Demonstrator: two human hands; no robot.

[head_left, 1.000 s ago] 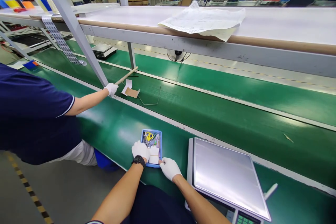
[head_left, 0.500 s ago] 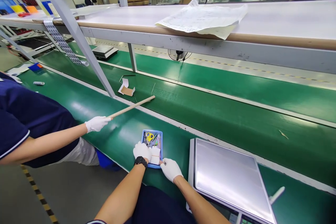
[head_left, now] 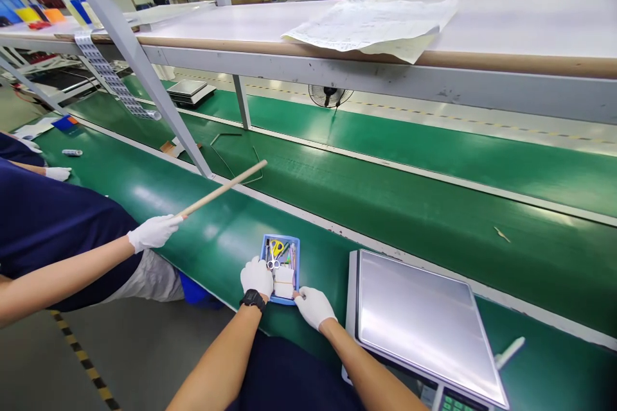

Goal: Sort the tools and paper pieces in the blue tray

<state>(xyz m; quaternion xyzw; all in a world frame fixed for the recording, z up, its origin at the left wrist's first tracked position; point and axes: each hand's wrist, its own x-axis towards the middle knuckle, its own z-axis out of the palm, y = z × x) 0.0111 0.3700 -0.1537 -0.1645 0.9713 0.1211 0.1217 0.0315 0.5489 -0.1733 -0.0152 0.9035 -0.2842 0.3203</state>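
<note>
A: How are the hands?
B: The left hand (head_left: 257, 276) covers the tray's near left side; its fingertips are hidden, so I can't tell whether it grips. The right hand (head_left: 314, 308) is curled, thumb at the near right rim; I can't tell how firmly it holds.
A: And the tray (head_left: 297, 261)?
B: Between both hands, on the bench (head_left: 321, 263). Cards (head_left: 283, 284) lie just right of the left hand, yellow scissors (head_left: 277, 248) just beyond it.
A: Which step, then?
B: Steadying or handling the tray, I'd judge. Moving it would call for a sure hold on both sides, kept level for the loose tools.
A: Farther out?
B: A scale (head_left: 419, 314) right of the right hand; well left of the left, a co-worker's hand (head_left: 154, 233) holding a stick (head_left: 222, 189).
</note>
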